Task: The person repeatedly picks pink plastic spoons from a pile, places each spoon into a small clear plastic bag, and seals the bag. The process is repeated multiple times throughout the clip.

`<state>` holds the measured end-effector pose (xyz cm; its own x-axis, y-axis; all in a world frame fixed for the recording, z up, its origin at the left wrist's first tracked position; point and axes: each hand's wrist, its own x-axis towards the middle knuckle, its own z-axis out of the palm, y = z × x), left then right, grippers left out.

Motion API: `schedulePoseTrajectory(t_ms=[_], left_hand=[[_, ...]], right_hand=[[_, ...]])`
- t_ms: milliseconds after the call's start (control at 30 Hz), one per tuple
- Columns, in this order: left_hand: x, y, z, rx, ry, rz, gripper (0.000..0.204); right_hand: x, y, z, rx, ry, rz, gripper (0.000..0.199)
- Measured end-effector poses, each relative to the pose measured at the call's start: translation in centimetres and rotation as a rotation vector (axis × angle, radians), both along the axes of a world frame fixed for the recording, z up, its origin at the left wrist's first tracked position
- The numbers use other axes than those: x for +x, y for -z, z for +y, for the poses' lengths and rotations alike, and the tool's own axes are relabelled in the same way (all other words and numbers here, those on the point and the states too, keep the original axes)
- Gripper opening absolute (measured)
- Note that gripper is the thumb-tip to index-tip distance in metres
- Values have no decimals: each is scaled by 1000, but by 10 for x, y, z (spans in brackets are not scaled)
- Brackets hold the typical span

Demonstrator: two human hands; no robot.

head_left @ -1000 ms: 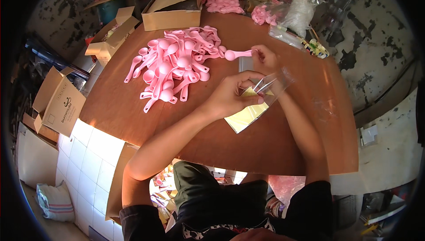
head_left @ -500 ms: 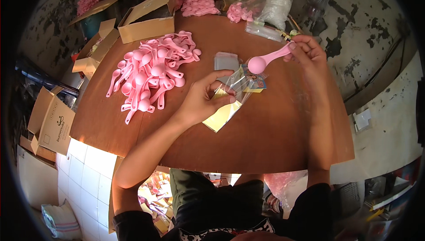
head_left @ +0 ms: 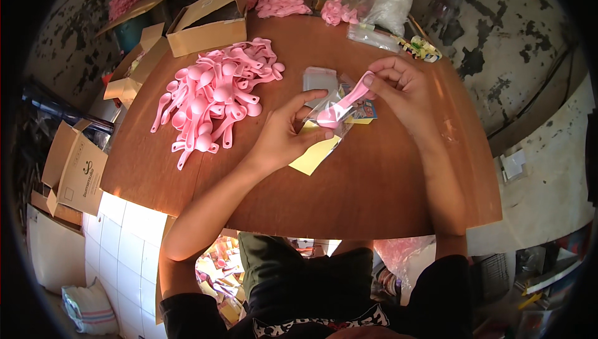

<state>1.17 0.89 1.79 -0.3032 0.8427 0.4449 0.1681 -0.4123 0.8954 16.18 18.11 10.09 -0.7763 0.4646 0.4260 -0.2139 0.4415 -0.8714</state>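
Note:
My right hand [head_left: 402, 93] pinches the handle end of a pink scoop-like spoon [head_left: 356, 94]. The spoon slants down to the left, and its round bowl lies inside a clear plastic bag [head_left: 339, 128]. Closed on the bag's left edge is my left hand [head_left: 288, 132], thumb and fingers on either side of the film. Under the hands a yellow card [head_left: 313, 156] rests on the table, and a blue printed card [head_left: 365, 108] shows behind the bag. A stack of clear bags [head_left: 319, 79] lies just beyond my left fingers.
A heap of pink spoons [head_left: 218, 93] covers the left of the brown table [head_left: 299, 205]. An open carton [head_left: 208, 35] stands at the far left edge. Bagged pink pieces [head_left: 339, 11] and a large clear sack [head_left: 392, 6] sit at the back. More cartons [head_left: 75, 168] stand left.
My right hand has moved left and slightly down, bringing the spoon's bowl into the clear bag. My left hand stays nearly in place, still gripping the bag.

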Motion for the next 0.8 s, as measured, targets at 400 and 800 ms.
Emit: schedulePoseTrajectory(t_ms=[400, 800], left_hand=[[9, -8, -7, 152, 26, -21, 73], [10, -26, -21, 111, 155, -28, 56]], right_hand=[[15, -12, -32, 54, -20, -30, 13], [9, -39, -51, 374, -171, -98, 12]])
